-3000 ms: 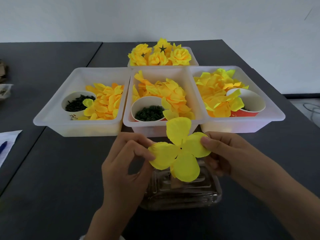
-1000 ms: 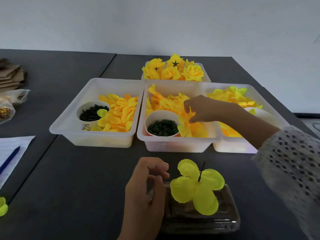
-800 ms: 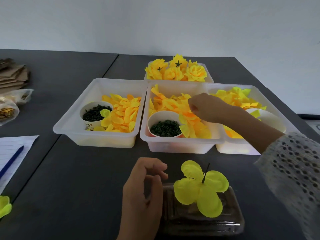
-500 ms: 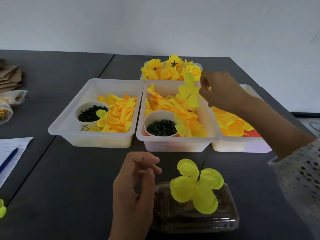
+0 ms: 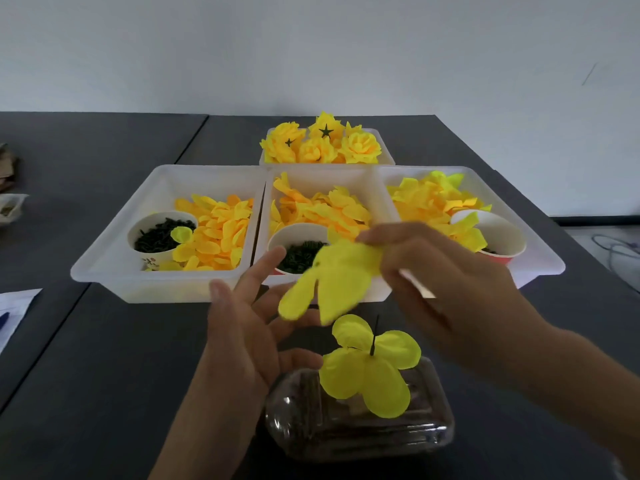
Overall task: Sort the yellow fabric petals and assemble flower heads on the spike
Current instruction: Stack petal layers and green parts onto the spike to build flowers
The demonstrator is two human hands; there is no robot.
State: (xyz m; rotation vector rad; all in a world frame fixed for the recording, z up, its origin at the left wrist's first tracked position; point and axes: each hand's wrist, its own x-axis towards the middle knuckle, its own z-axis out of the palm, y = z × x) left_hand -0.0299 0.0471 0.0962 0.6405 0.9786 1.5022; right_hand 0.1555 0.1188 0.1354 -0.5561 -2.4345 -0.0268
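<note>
From the head view, my right hand (image 5: 440, 282) pinches a yellow petal piece (image 5: 329, 278) by its far edge, fingers curled onto the fabric, and holds it in the air just above and behind the spike (image 5: 374, 336). My left hand (image 5: 252, 327) is beside it with fingers spread and relaxed, palm turned toward the petal, gripping nothing; whether its fingertips touch the fabric I cannot tell, as the piece is blurred. The spike stands upright from a clear plastic box (image 5: 360, 420) on the dark surface (image 5: 104, 375), and one four-lobed petal layer (image 5: 370, 367) already sits threaded low on it, with the bare tip showing above. Behind the spike stand three translucent bins: the left bin (image 5: 114, 258) and the middle bin (image 5: 379, 289) hold orange-yellow petals and a cup of small dark pieces each, and the right bin (image 5: 540, 251) holds paler yellow petals and a cup. Farther behind the spike, a fourth tub holds finished flower heads (image 5: 322, 143). I judge the step in hand to be adding the second layer to this flower head. The next move calls for both hands to flatten the floppy piece, find its centre hole, line that over the spike tip and press it down onto the first layer without bending the thin spike or tipping the light box.
</note>
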